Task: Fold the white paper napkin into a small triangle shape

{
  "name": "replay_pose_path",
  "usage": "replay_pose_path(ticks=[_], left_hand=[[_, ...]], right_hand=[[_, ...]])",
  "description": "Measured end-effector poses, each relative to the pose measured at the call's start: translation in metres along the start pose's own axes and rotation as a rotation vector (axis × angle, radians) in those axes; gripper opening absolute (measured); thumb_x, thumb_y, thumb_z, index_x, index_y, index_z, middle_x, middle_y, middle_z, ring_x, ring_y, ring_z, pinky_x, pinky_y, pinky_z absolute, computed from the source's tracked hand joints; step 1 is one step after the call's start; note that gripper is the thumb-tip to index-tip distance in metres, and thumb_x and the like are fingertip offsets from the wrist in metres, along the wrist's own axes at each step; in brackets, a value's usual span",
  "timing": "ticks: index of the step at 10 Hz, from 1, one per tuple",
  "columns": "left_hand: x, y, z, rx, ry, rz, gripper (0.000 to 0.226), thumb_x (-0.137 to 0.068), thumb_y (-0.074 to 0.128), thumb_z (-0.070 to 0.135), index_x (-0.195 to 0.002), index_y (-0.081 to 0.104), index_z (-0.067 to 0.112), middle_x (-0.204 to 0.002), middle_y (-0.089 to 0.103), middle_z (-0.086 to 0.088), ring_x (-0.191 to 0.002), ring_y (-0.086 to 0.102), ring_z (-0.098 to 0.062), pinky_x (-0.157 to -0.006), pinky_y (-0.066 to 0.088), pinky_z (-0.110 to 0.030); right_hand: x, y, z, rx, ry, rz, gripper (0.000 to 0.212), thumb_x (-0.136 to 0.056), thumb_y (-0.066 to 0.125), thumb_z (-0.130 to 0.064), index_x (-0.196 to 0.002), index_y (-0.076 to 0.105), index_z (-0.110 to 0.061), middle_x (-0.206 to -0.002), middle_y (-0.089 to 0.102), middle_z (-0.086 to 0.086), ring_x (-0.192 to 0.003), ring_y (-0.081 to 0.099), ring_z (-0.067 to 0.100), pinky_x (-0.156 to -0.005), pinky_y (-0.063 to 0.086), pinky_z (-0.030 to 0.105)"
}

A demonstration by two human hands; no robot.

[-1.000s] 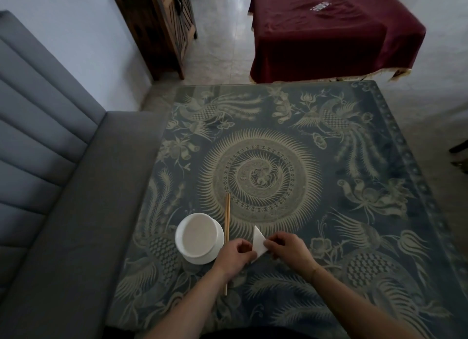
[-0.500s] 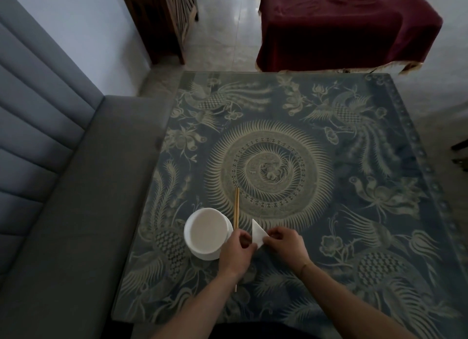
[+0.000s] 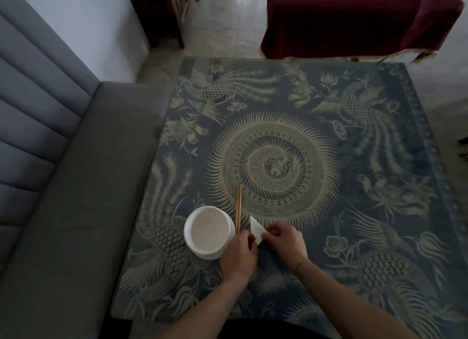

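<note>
While both the left hand [image 3: 238, 256] and right hand [image 3: 285, 242] pinch it, the napkin [image 3: 256, 228] triangle points away.

Napkin [image 3: 257, 229] corner tucked under fingers

A white bowl [image 3: 209, 231] sits on a plate just left of the fingers, on a blue patterned tablecloth [image 3: 329, 161]. What look like chopsticks [image 3: 238, 208] lie beyond them, beside the bowl. A grey sofa [image 3: 63, 186] stands further left.

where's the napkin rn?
Head view, near edge of the table: the napkin is pinched between the left hand and right hand, just right of the chopsticks and white bowl.
</note>
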State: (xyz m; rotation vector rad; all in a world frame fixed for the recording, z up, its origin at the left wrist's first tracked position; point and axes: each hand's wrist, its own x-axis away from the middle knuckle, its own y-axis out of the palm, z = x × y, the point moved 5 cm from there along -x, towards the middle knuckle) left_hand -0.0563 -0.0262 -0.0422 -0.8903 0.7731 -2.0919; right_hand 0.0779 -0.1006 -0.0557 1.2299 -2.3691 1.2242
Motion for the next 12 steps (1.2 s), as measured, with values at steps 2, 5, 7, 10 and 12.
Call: replay_pose_path(ticks=[2,5,7,10,12], left_hand=[[-0.002,0.000,-0.002,-0.046,-0.005,0.006,0.012,-0.095,0.055,0.029,-0.101,0.062,0.022,-0.102,0.063,0.005,-0.091,0.059,-0.017,-0.073,0.052,-0.040],[-0.002,0.000,-0.002,-0.151,0.041,-0.008,0.016,-0.095,0.053,0.030,-0.106,0.062,0.022,-0.105,0.059,0.002,-0.093,0.059,-0.020,-0.070,0.050,-0.038],[-0.001,0.000,-0.003,-0.182,0.071,-0.019,0.012,-0.094,0.053,0.031,-0.102,0.060,0.023,-0.101,0.058,0.002,-0.090,0.059,-0.021,-0.069,0.051,-0.039],[0.001,0.001,-0.007,-0.176,0.080,-0.004,0.014,-0.096,0.053,0.035,-0.104,0.058,0.024,-0.101,0.059,0.004,-0.089,0.059,-0.019,-0.067,0.051,-0.037],[0.006,0.002,-0.004,-0.102,0.117,0.016,0.016,-0.096,0.056,0.033,-0.109,0.057,0.024,-0.104,0.062,0.005,-0.088,0.061,-0.018,-0.068,0.053,-0.039]], right_hand=[[-0.003,0.002,-0.005,0.086,-0.005,-0.013,0.010,-0.082,0.074,-0.033,-0.083,0.067,-0.026,-0.078,0.069,-0.011,-0.074,0.064,0.007,-0.068,0.055,0.030],[0.000,0.002,-0.007,0.252,0.002,0.036,0.018,-0.084,0.067,-0.046,-0.078,0.060,-0.031,-0.072,0.061,-0.012,-0.069,0.058,0.012,-0.057,0.042,0.028],[0.001,0.002,-0.010,0.301,-0.018,0.072,0.022,-0.085,0.066,-0.050,-0.077,0.055,-0.033,-0.068,0.058,-0.015,-0.063,0.052,0.011,-0.051,0.034,0.027],[0.005,0.003,-0.010,0.295,-0.008,0.089,0.023,-0.086,0.064,-0.051,-0.083,0.051,-0.032,-0.072,0.061,-0.013,-0.066,0.058,0.013,-0.056,0.040,0.029],[0.008,-0.003,-0.004,0.241,-0.021,0.115,0.026,-0.087,0.063,-0.053,-0.096,0.049,-0.034,-0.078,0.064,-0.008,-0.074,0.061,0.018,-0.062,0.045,0.032]])
